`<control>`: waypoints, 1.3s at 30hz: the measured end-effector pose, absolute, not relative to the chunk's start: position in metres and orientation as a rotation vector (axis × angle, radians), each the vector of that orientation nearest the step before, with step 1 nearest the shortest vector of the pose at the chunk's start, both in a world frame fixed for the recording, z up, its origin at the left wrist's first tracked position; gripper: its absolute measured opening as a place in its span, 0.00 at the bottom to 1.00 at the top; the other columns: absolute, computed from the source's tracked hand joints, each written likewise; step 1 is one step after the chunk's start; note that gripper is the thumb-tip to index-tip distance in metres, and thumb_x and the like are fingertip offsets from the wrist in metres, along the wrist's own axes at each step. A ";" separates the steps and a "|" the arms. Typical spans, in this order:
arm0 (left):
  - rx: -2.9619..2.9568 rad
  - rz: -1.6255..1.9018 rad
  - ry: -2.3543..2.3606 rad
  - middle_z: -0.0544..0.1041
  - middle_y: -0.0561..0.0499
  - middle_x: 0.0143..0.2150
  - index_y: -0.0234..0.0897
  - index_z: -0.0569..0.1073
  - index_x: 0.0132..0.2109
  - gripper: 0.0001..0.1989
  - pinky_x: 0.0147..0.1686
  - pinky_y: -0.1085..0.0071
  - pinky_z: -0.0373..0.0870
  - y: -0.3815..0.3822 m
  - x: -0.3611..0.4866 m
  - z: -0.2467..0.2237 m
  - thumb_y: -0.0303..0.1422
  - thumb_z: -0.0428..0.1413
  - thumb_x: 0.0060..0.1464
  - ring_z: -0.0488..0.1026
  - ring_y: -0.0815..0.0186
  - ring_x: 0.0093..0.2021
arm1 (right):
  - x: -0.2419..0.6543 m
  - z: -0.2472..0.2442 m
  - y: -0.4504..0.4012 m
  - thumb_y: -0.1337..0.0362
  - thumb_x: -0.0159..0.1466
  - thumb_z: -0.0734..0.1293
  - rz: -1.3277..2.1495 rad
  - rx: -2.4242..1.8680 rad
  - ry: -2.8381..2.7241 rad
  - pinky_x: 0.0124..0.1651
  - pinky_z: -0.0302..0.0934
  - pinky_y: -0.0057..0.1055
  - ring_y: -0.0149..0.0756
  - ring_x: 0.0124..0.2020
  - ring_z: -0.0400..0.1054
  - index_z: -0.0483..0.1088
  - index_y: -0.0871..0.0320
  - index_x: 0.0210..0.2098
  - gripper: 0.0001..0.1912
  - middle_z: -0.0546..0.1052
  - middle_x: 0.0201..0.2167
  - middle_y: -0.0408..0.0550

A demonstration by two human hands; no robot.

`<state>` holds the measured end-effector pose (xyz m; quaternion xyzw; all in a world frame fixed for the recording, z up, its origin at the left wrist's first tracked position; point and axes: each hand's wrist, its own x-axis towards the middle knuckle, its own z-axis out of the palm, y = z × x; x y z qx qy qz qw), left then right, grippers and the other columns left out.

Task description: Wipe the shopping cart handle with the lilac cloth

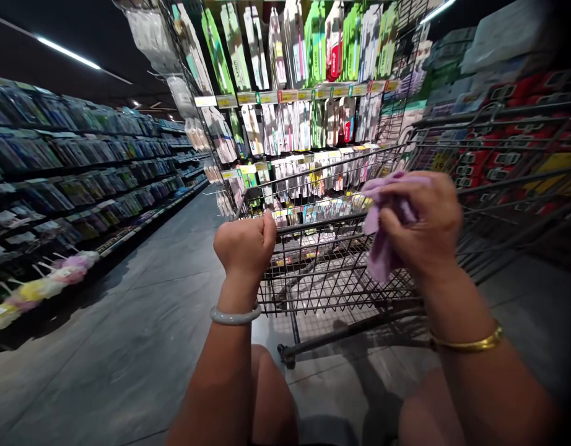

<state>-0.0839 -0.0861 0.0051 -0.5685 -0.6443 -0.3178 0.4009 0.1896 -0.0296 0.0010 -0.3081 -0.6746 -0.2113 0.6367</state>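
Observation:
My left hand (243,240), with a pale grey bangle at the wrist, is closed in a fist around the near top rail of a wire shopping cart (322,272), at its left corner. The thumb points up along the rail. A crumpled light purple cloth (381,260) is bunched in the closed fingers of my right hand (427,217). That hand is raised over the cart's near side, and a fold of the cloth hangs down below it. A gold bangle circles the right wrist. The cart basket's wire floor shows through the mesh.
Behind the cart stands a rack of hanging toothbrush packs (313,124) with price strips. Long shelves of packaged goods (72,148) line the aisle at left, with pastel bath puffs (62,275) low down. Red packages (503,155) are stacked at right. Grey floor (150,347) extends left.

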 end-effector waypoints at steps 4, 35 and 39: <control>-1.415 -0.790 -1.619 0.72 0.48 0.18 0.40 0.70 0.19 0.30 0.27 0.65 0.40 -0.086 -0.085 0.005 0.41 0.42 0.68 0.61 0.65 0.21 | 0.194 0.002 -0.029 0.69 0.54 0.72 -0.500 -0.813 -1.433 0.53 0.66 0.48 0.46 0.50 0.70 0.76 0.50 0.41 0.15 0.75 0.44 0.50; -1.479 -0.785 -1.529 0.74 0.49 0.18 0.38 0.72 0.18 0.29 0.29 0.64 0.41 -0.089 -0.093 0.007 0.38 0.46 0.67 0.65 0.65 0.21 | 0.181 0.011 -0.047 0.64 0.60 0.70 -0.509 -0.793 -1.869 0.49 0.66 0.39 0.40 0.49 0.69 0.74 0.49 0.43 0.11 0.75 0.49 0.45; -1.508 -0.789 -1.530 0.74 0.49 0.18 0.39 0.72 0.19 0.28 0.29 0.64 0.41 -0.091 -0.093 0.008 0.38 0.45 0.67 0.65 0.65 0.21 | 0.188 0.015 -0.042 0.62 0.61 0.69 -0.473 -0.856 -1.876 0.46 0.66 0.37 0.38 0.47 0.70 0.74 0.48 0.43 0.10 0.75 0.49 0.45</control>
